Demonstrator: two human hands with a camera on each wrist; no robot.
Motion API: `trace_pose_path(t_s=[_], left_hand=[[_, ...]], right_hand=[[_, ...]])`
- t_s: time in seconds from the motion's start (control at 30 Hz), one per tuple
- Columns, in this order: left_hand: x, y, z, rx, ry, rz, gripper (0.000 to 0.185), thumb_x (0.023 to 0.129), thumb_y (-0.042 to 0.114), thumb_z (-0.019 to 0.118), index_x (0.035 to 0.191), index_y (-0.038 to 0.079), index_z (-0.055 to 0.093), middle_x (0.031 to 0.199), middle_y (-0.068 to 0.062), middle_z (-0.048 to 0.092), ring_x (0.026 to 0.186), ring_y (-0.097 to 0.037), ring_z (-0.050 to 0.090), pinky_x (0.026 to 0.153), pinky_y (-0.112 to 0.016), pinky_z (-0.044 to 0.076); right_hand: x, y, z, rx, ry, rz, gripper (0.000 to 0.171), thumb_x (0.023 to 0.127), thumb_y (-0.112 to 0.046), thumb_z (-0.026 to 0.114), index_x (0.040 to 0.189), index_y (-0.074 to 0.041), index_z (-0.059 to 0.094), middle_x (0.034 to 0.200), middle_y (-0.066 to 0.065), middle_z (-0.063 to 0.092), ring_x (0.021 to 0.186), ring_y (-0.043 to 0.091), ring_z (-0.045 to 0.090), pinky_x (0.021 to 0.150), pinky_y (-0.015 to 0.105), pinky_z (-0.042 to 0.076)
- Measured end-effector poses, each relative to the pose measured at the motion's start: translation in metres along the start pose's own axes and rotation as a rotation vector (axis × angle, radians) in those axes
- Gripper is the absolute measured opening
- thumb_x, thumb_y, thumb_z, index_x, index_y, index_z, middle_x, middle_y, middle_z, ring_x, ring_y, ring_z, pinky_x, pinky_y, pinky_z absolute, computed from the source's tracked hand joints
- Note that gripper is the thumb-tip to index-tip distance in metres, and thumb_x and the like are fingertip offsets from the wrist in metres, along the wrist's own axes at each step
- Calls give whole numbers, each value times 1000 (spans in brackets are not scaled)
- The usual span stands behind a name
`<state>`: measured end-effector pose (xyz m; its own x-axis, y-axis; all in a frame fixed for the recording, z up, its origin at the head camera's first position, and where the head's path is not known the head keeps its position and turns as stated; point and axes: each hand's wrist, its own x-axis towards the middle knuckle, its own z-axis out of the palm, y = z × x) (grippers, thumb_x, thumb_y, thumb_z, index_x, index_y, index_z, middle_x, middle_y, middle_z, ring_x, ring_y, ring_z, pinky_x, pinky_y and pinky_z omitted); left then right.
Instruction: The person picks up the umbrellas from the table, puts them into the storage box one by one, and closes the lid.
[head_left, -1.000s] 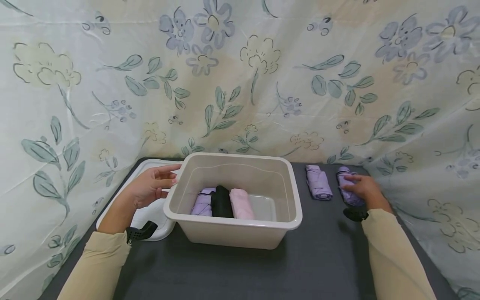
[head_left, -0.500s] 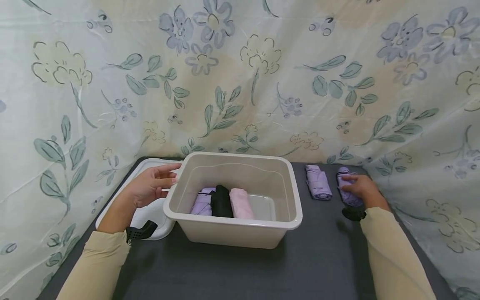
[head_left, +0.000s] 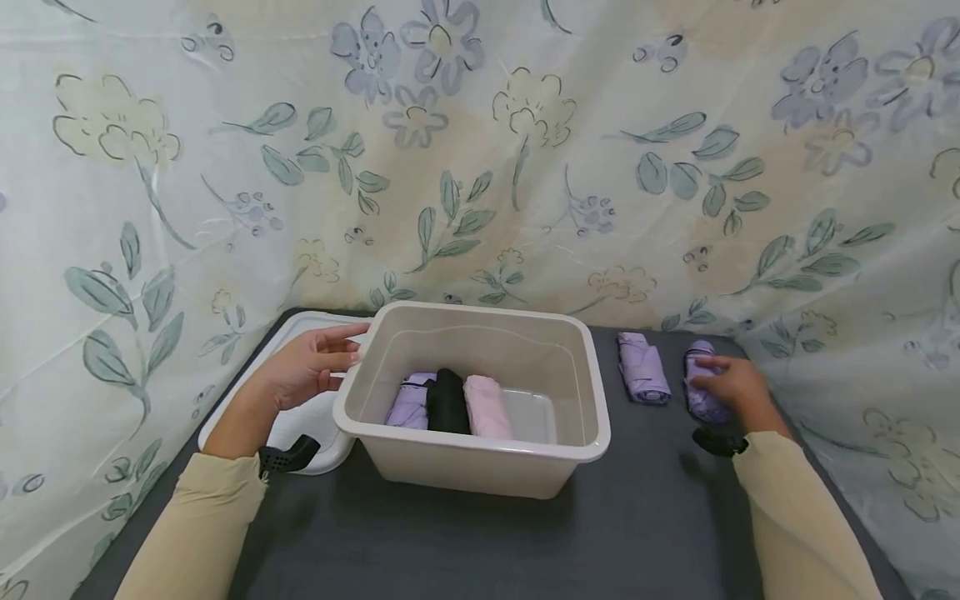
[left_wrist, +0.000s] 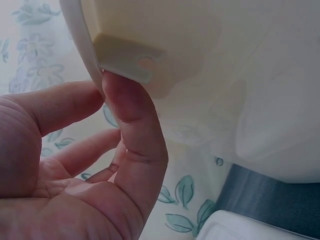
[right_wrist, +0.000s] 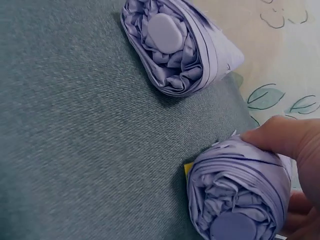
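Observation:
A beige plastic storage bin (head_left: 480, 462) stands open on the dark table. My left hand (head_left: 307, 371) pinches its left rim between thumb and fingers, with a fingertip under the rim in the left wrist view. Inside the bin lie a folded purple umbrella (head_left: 409, 404), a black roll (head_left: 448, 404) and a pink roll (head_left: 488, 407), side by side. Over at the right, my right hand (head_left: 738, 387) grips a folded purple umbrella (right_wrist: 240, 175) lying on the table, thumb on top. Another folded purple umbrella (head_left: 643, 371) lies just left of it, its round handle end showing in the right wrist view.
A white lid (head_left: 315, 425) lies flat at the left, partly under my left hand and beside the bin. Floral cloth (head_left: 525, 167) hangs behind the dark table (head_left: 450, 542) and along both sides. A small yellow patch (right_wrist: 188, 168) shows beside the gripped umbrella.
The head view has shifted slightly. Both hands keep their places, the left at the bin's rim and the right on the far-right umbrella.

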<state>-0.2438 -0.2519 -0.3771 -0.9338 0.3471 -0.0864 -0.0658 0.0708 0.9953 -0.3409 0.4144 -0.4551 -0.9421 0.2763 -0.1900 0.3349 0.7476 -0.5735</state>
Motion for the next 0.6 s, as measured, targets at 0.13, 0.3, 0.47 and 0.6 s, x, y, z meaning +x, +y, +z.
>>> trace_pose_path(t_s=[0.13, 0.3, 0.47, 0.6], left_hand=[[-2, 1, -2, 14, 5, 4, 67, 102, 11, 63, 160, 5, 31, 114, 4, 71, 103, -11, 71, 85, -34, 62], [-5, 2, -3, 17, -4, -1, 66, 101, 12, 63, 160, 5, 33, 114, 4, 72, 103, -12, 71, 85, -34, 61], [-7, 3, -3, 19, -9, -14, 67, 101, 11, 64, 160, 4, 32, 113, 4, 72, 102, -11, 71, 85, -33, 61], [-8, 4, -4, 22, -17, -16, 67, 101, 9, 63, 160, 3, 31, 112, 4, 71, 101, -11, 71, 85, -33, 62]], right_hand=[[-4, 6, 0, 50, 11, -25, 68, 93, -31, 72, 152, -8, 47, 163, 36, 18, 147, 57, 23, 116, 66, 29], [-16, 12, 1, 119, -8, -36, 73, 92, -32, 75, 153, -6, 45, 163, 36, 18, 148, 57, 21, 117, 67, 29], [-32, 16, 4, 181, -23, -67, 76, 91, -35, 77, 153, -6, 45, 162, 37, 21, 134, 50, 39, 97, 52, 49], [-47, 16, 7, 219, -54, -87, 78, 91, -39, 77, 154, -7, 44, 157, 38, 31, 117, 38, 51, 77, 30, 52]])
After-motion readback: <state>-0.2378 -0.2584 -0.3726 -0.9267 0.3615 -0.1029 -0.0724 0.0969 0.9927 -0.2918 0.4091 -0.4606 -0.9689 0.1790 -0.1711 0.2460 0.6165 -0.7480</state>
